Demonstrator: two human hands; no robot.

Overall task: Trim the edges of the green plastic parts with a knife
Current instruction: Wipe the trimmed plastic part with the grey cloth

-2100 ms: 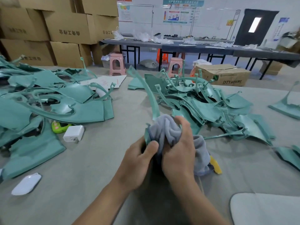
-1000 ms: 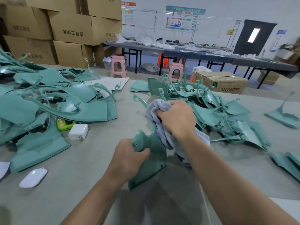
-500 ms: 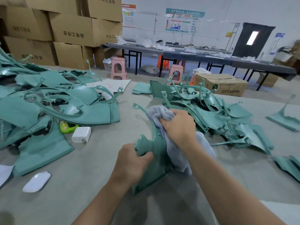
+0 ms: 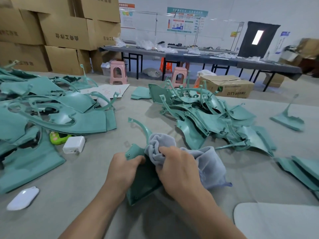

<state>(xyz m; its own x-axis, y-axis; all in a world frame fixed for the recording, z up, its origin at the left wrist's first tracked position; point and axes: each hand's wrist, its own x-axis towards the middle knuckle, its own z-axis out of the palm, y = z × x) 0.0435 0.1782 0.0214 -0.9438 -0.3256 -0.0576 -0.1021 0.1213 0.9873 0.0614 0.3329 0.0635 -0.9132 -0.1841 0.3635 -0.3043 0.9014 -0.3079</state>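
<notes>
The green plastic part (image 4: 143, 180) is held tilted on the worktop (image 4: 96, 166) by the left hand (image 4: 123, 171), its grip closed on the upper edge. A grey cloth (image 4: 203, 163) is gripped by the right hand (image 4: 177, 167) and pressed on the part. No knife is seen. The part should be kept steady, and the thin curved arm should not be bent.
</notes>
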